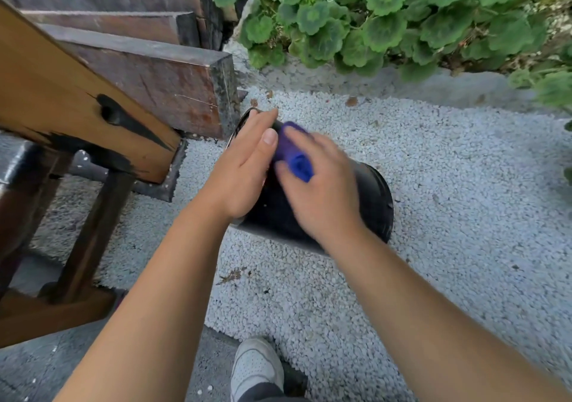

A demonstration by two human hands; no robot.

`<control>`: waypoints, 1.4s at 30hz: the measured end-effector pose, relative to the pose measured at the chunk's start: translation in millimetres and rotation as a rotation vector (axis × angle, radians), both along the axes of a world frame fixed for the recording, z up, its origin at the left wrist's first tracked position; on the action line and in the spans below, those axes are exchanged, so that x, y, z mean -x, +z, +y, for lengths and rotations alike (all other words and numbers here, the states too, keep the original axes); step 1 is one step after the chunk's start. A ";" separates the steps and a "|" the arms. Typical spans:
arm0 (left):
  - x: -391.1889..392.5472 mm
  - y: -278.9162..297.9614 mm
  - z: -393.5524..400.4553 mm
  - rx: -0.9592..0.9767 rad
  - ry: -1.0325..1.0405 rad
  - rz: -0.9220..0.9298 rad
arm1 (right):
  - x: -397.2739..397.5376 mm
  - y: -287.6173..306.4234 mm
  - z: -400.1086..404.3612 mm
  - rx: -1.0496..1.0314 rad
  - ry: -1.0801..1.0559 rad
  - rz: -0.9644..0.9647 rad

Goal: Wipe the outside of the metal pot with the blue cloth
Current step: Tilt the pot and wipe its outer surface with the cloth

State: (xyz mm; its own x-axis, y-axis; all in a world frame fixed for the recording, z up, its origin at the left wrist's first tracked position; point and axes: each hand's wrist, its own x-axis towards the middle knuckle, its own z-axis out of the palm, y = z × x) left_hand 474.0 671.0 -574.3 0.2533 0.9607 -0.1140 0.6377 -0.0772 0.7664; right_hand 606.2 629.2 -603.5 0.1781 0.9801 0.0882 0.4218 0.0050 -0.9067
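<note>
- Metal pot (pixel 374 197): dark, lying tilted on its side on the white gravel (pixel 448 185), rim end toward the wooden steps (pixel 161 76), the other end toward the right; most of its side wall is covered by the two hands.
- Left hand (pixel 244 166): laid flat against the pot's left side near the rim, fingers (pixel 263 120) straight and together, thumb alongside, tips pointing away from the person.
- Right hand (pixel 315 185): motion-blurred, pressed on the upper side of the pot, fingers curled over the blue cloth.
- Blue cloth (pixel 297 157): bunched, pinned between the right fingers and the pot wall, showing just past the right fingertips and touching the left thumb's side.
- Wooden bench (pixel 62 101): left of the left fingers, with dark legs below.
- Green leafy plant (pixel 387 20): beyond both sets of fingertips, behind the gravel.
- White shoe (pixel 257 367): at the bottom edge, between the forearms.
</note>
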 end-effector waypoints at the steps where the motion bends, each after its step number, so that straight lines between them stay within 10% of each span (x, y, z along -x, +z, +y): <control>1: -0.5 -1.0 0.2 0.036 0.004 -0.061 | 9.7 4.3 -3.7 -0.048 0.049 -0.039; 15: 24.1 -5.2 6.5 -0.036 0.096 0.155 | -49.5 -78.8 -24.5 0.109 -0.185 -0.363; 25: 15.5 -6.6 -8.8 -0.437 0.361 0.096 | -65.7 -103.0 -29.5 0.293 -0.414 0.067; 31: 58.7 -28.8 -35.1 -0.243 -0.109 0.047 | -63.0 -101.0 -25.6 0.305 -0.490 0.179; 42: 31.8 -11.4 -39.4 -0.067 -0.063 0.046 | -93.0 -93.9 -4.9 0.415 -0.489 0.298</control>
State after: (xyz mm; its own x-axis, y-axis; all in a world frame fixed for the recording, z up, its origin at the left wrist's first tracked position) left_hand 442.2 631.6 -585.7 0.3096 0.9488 -0.0626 0.6645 -0.1689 0.7279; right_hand 699.1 624.4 -697.4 0.5651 0.7234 -0.3966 0.0205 -0.4928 -0.8699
